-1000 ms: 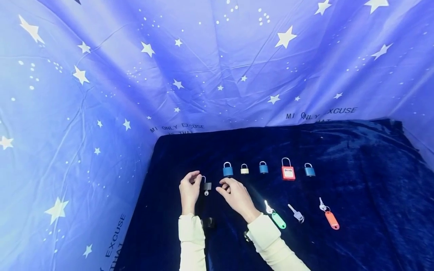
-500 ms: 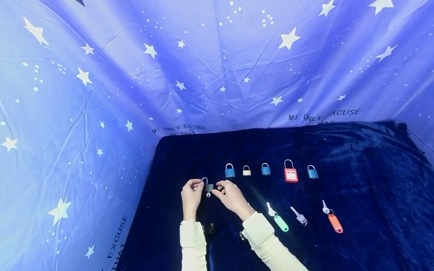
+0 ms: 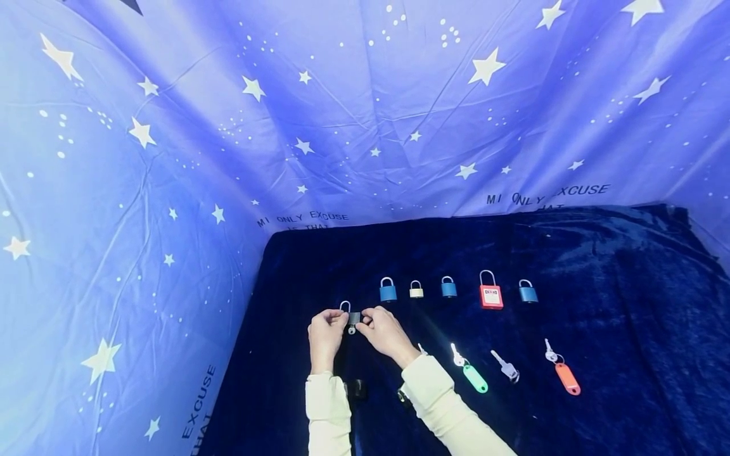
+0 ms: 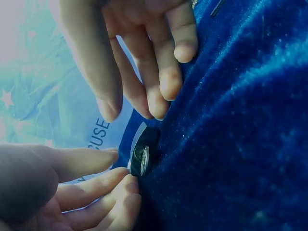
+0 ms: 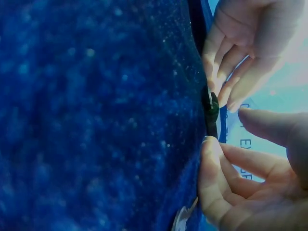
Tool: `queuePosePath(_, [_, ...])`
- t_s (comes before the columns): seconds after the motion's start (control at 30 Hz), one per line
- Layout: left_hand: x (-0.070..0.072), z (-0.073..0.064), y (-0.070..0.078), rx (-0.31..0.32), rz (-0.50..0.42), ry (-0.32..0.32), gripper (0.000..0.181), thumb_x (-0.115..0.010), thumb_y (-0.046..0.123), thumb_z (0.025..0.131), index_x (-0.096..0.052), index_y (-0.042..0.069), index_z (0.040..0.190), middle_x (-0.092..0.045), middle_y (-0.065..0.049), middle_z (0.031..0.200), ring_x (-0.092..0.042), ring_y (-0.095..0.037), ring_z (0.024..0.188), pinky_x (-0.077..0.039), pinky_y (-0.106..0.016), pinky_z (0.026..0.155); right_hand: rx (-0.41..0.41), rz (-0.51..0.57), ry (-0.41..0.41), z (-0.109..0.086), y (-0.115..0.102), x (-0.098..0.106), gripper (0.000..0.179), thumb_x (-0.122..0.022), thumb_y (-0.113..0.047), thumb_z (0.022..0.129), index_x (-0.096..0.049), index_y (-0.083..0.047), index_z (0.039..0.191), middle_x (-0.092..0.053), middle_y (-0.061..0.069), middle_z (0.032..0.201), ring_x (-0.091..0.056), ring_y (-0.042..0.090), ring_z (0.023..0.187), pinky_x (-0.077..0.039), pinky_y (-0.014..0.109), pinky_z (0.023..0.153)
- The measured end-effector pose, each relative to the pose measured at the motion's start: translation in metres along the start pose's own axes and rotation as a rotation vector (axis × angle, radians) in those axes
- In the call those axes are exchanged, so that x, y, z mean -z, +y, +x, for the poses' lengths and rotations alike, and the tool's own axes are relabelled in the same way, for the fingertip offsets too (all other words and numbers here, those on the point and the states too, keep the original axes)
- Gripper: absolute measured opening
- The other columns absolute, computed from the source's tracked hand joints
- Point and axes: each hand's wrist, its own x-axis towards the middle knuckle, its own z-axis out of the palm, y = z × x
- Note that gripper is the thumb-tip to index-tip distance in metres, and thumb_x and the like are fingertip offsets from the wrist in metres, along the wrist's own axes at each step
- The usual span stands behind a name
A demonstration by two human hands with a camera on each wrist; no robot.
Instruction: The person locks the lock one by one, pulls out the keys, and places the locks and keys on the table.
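A small dark grey padlock (image 3: 355, 317) lies on the cloth between the two hands, its shackle raised and set off to the left. A key (image 3: 351, 330) stands in its lower end, and its round bow (image 4: 144, 160) faces the left wrist camera. From the left, the left hand (image 3: 325, 334) touches the padlock with its fingertips, thumb and fingers loosely bent. On the other side, the right hand (image 3: 388, 334) has its fingertips at the body's right edge. In the right wrist view its thumb (image 5: 264, 126) stands apart from the fingers.
Behind the hands runs a row of blue padlocks (image 3: 388, 292), a small cream padlock (image 3: 416, 292) and a red padlock (image 3: 491, 296). Nearer are a green-tagged key (image 3: 475, 379), a plain key (image 3: 505, 367) and an orange-tagged key (image 3: 567, 379). Another key (image 3: 422, 349) is partly hidden by the right arm.
Both hands have closed in on the dark padlock. The left hand has moved from the shackle down to the body, and the right hand has moved left to the body's right edge.
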Motion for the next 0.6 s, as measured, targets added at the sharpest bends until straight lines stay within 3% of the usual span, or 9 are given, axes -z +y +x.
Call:
queuePosePath(0.27, [-0.0039, -0.0032, 0.004, -0.006, 0.089, 0.002, 0.014, -0.078, 0.022, 0.084, -0.078, 0.01, 0.089, -0.075, -0.002, 0.079, -0.07, -0.02, 0.077, -0.052, -0.043, 0.078, -0.002, -0.017, -0.007, 0.0009, -0.0026, -0.0015, 0.026, -0.07, -0.011, 0.09, -0.07, 0.004, 0.11, -0.063, 0.006, 0.089, -0.062, 0.017, 0.079, -0.052, 0.033, 0.074])
queuePosePath(0.6, [-0.0099, -0.0062, 0.0043, 0.025, 0.048, 0.05, 0.015, -0.082, 0.019, 0.08, -0.077, 0.01, 0.091, -0.076, -0.001, 0.082, -0.072, -0.02, 0.079, -0.052, -0.046, 0.082, -0.025, 0.067, 0.015, 0.0011, -0.0033, -0.0021, 0.027, -0.068, -0.009, 0.091, -0.069, 0.007, 0.113, -0.069, 0.008, 0.092, -0.068, 0.019, 0.08, -0.055, 0.031, 0.073])
